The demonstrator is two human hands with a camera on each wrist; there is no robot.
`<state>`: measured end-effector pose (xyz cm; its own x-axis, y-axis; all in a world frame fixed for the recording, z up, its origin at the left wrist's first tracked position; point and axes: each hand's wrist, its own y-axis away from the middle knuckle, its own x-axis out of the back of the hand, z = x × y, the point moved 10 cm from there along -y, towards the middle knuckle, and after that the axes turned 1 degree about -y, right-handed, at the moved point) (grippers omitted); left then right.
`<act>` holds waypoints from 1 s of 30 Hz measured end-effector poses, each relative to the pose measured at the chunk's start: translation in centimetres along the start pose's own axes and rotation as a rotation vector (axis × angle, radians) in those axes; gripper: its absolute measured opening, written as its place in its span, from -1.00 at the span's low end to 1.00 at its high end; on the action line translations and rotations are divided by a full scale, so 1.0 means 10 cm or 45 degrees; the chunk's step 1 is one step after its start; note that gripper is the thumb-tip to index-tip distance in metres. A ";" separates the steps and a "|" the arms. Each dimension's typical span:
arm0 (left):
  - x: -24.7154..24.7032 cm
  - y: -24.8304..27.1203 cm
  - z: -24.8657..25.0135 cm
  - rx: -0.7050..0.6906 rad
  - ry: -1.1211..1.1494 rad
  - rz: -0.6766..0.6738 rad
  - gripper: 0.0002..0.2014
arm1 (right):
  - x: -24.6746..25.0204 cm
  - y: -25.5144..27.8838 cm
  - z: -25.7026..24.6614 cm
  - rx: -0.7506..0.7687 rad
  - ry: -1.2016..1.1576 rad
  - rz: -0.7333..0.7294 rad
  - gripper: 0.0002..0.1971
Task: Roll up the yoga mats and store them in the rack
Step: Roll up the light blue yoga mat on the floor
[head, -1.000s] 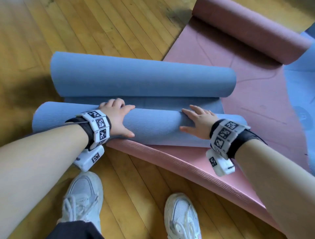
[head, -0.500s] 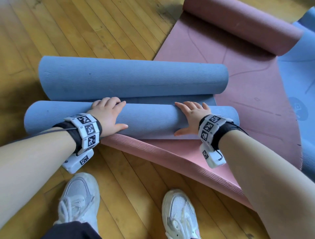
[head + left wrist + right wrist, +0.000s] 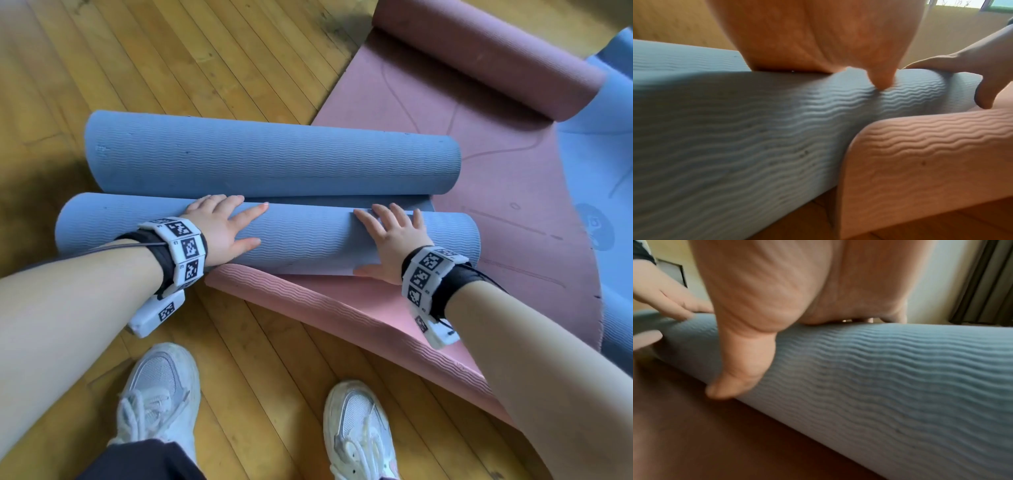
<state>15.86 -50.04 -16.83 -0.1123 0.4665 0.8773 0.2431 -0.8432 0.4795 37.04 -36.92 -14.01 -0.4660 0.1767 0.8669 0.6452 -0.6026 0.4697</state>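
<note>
Blue yoga mat [image 3: 308, 240], rolled from both ends, lies across the wooden floor [image 3: 171, 61] and the edge of a pink mat [image 3: 479, 192]. Both palms are flat on the near roll: left hand [image 3: 219, 229] toward its left half, fingers [image 3: 250, 212] straight and spread, thumb lower on the curve; right hand [image 3: 394, 236] near the right end, fingers fanned apart, thumb down by the pink mat. White sneakers [image 3: 161, 394] stand just behind.

Head view: bright, even daylight, sharp at centre, wide-angle bending at frame edges, dark shadow patch at left. Wrist views: dimmer, warm-tinted, motion-blurred throughout; backlit from bright window areas at upper right.
</note>
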 end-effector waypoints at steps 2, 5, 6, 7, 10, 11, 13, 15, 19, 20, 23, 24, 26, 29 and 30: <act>-0.01 0.00 -0.04 0.007 -0.045 -0.012 -0.14 | -0.11 -0.03 0.03 -0.014 0.125 -0.106 0.25; 0.03 -0.06 -0.04 -0.008 -0.138 0.012 0.13 | -0.07 -0.14 0.07 0.007 0.173 -0.107 0.35; 0.04 -0.08 -0.03 -0.011 -0.145 0.003 0.17 | -0.03 -0.16 0.06 0.034 0.155 -0.074 0.35; 0.06 -0.11 -0.03 -0.010 -0.146 -0.009 0.19 | 0.02 -0.17 0.04 0.063 0.141 -0.032 0.33; 0.20 -0.11 -0.03 -0.022 -0.188 -0.010 0.18 | 0.17 -0.13 0.00 0.113 0.154 0.077 0.25; 0.28 -0.07 -0.04 -0.032 -0.204 0.012 0.15 | 0.25 -0.10 -0.02 0.125 0.169 0.114 0.21; 0.43 0.06 -0.09 -0.038 -0.210 0.081 0.11 | 0.46 0.01 -0.06 0.153 0.183 0.216 0.13; 0.56 0.26 -0.16 -0.029 -0.188 0.165 0.11 | 0.63 0.19 -0.11 0.176 0.162 0.340 0.08; 0.38 0.60 -0.22 -0.033 -0.198 0.104 0.18 | 0.51 0.47 -0.36 0.249 0.072 0.345 0.07; 0.18 0.65 -0.20 -0.042 -0.196 0.015 0.18 | 0.33 0.48 -0.45 0.262 0.068 0.237 0.07; -0.42 0.74 -0.10 -0.021 -0.056 -0.145 0.19 | -0.20 0.46 -0.64 0.277 0.035 0.002 0.07; -0.50 0.73 -0.08 -0.002 0.010 -0.116 0.21 | -0.28 0.44 -0.65 0.266 0.013 -0.014 0.07; -0.55 0.68 -0.10 0.046 0.101 -0.071 0.23 | -0.33 0.41 -0.61 0.261 -0.062 -0.030 0.09; -0.55 0.58 -0.18 0.128 0.155 -0.066 0.23 | -0.36 0.36 -0.52 0.204 -0.299 -0.166 -0.11; -0.57 0.55 -0.19 0.143 0.152 -0.088 0.18 | -0.38 0.33 -0.50 0.143 -0.365 -0.218 -0.19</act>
<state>16.02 -57.87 -19.10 -0.2442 0.4815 0.8417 0.3360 -0.7723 0.5392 37.90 -43.51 -16.53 -0.3949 0.4888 0.7779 0.6423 -0.4586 0.6141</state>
